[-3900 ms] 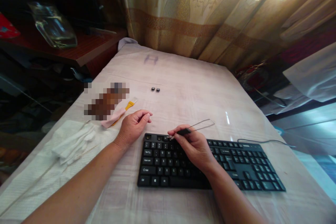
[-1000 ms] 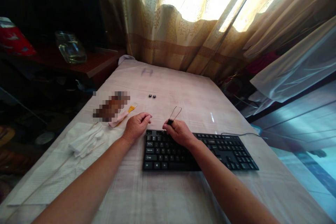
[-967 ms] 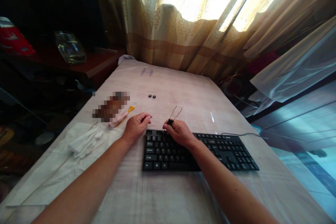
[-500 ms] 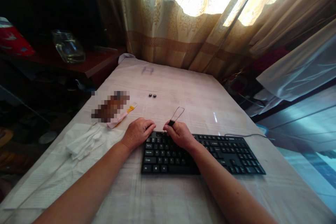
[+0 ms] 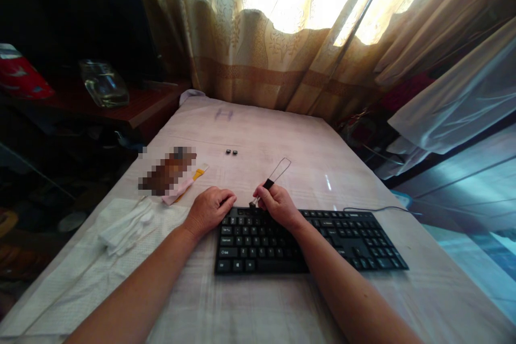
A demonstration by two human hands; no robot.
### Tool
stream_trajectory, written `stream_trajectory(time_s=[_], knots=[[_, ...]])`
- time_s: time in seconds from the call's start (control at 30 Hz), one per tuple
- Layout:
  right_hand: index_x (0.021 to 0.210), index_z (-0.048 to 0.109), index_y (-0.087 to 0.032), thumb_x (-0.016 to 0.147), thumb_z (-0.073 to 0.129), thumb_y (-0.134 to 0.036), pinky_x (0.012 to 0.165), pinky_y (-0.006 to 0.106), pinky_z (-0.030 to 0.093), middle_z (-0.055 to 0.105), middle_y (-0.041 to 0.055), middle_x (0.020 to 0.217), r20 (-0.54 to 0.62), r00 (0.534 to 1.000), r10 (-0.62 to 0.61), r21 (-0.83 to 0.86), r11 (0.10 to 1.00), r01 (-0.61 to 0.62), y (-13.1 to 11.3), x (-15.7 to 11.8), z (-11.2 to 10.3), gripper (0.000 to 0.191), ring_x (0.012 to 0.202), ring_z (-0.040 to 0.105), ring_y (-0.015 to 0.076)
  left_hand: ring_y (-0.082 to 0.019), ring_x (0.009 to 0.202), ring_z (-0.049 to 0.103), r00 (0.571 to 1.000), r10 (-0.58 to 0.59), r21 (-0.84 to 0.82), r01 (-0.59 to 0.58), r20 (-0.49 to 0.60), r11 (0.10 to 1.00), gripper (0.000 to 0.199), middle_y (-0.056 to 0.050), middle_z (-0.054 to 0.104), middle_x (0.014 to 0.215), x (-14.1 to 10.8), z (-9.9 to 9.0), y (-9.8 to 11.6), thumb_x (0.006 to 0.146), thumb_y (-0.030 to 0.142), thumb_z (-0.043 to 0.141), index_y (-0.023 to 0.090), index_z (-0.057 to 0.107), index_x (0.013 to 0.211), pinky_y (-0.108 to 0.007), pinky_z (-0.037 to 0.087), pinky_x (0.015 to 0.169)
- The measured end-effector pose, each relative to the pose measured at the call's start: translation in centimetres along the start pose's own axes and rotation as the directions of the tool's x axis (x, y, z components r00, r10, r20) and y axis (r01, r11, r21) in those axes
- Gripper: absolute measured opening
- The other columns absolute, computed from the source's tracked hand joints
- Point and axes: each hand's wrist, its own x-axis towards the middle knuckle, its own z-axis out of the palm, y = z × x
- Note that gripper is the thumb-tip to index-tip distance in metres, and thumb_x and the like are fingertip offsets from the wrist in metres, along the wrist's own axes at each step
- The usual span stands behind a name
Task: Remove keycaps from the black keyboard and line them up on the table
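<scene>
A black keyboard (image 5: 278,266) lies across the cloth in front of me. My left hand (image 5: 210,207) is closed at its upper left corner, with the thumb along the edge; the fingertips are hidden. Between the thumb and fingers of my right hand (image 5: 278,204) is a keycap puller (image 5: 269,183) with a black grip. One wire loop points up and away, and the other end reaches down to the keyboard's top row. At that lower end sits a small black keycap (image 5: 252,206), which looks raised above the row. Two loose black keycaps (image 5: 231,152) lie farther back on the cloth.
Left of the keyboard are a yellow brush (image 5: 198,173) with a pink wrapped handle, a blurred-out object (image 5: 167,172) and white tissues (image 5: 124,228). A glass jar (image 5: 104,84) stands on a dark red shelf. The keyboard cable (image 5: 379,208) trails right. Curtains hang behind.
My right hand has lifted slightly, tilting the puller more to the right. A keycap now shows at its lower end, above the top row. My left hand stays at the corner.
</scene>
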Motion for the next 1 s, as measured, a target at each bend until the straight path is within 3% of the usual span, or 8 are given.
stream_trajectory(time_s=[0.1, 0.2, 0.33, 0.77, 1.0], knots=[[0.077, 0.06, -0.019, 0.091, 0.044, -0.045, 0.054, 0.022, 0.043, 0.059, -0.0013, 0.057, 0.007, 0.997, -0.079, -0.1, 0.992, 0.079, -0.9, -0.1, -0.1, 0.033, 0.053, 0.056, 0.0119, -0.018, 0.077, 0.063, 0.997, 0.039, -0.119, -0.046, -0.064, 0.992, 0.014, -0.002, 0.071, 0.079, -0.1, -0.3, 0.5, 0.085, 0.03, 0.06, 0.021, 0.069, 0.09, -0.029, 0.047, 0.073], [0.077, 0.06, -0.019, 0.092, 0.045, -0.04, 0.059, 0.023, 0.044, 0.062, -0.0007, 0.061, 0.021, 0.985, -0.17, -0.179, 0.969, 0.171, -2.1, 0.0, -0.1, 0.03, 0.057, 0.059, 0.0124, -0.019, 0.085, 0.064, 0.989, 0.107, -0.213, -0.126, -0.099, 0.969, 0.021, -0.003, 0.072, 0.087, -0.1, -0.5, 1.0, 0.079, 0.035, 0.068, 0.021, 0.069, 0.095, -0.031, 0.047, 0.08], [0.079, 0.064, -0.019, 0.093, 0.044, -0.035, 0.062, 0.022, 0.045, 0.065, -0.0003, 0.064, 0.051, 0.966, -0.252, -0.173, 0.951, 0.257, -3.1, 0.1, 0.0, 0.029, 0.058, 0.06, 0.0122, -0.02, 0.089, 0.064, 0.989, 0.107, -0.295, -0.133, -0.105, 0.946, 0.023, -0.004, 0.073, 0.092, -0.1, -0.2, 1.4, 0.076, 0.037, 0.072, 0.022, 0.069, 0.094, -0.034, 0.047, 0.083], [0.077, 0.064, -0.017, 0.092, 0.049, -0.033, 0.06, 0.021, 0.043, 0.065, -0.0003, 0.065, 0.093, 0.958, -0.272, -0.163, 0.945, 0.284, -3.1, 0.1, 0.1, 0.026, 0.059, 0.059, 0.0115, -0.018, 0.08, 0.064, 0.997, 0.059, -0.424, -0.072, -0.043, 0.903, 0.009, -0.002, 0.072, 0.081, -0.2, -0.1, 1.6, 0.078, 0.03, 0.068, 0.021, 0.069, 0.08, -0.031, 0.046, 0.078], [0.077, 0.067, -0.018, 0.092, 0.051, -0.032, 0.063, 0.022, 0.045, 0.067, 0.0001, 0.069, 0.042, 0.941, -0.336, -0.11, 0.935, 0.338, -3.1, 0.0, 0.3, 0.026, 0.063, 0.062, 0.0123, -0.018, 0.08, 0.064, 0.999, 0.032, -0.455, -0.031, -0.006, 0.89, 0.009, -0.003, 0.071, 0.081, -0.2, -0.3, 1.7, 0.076, 0.028, 0.067, 0.021, 0.07, 0.081, -0.031, 0.047, 0.08]])
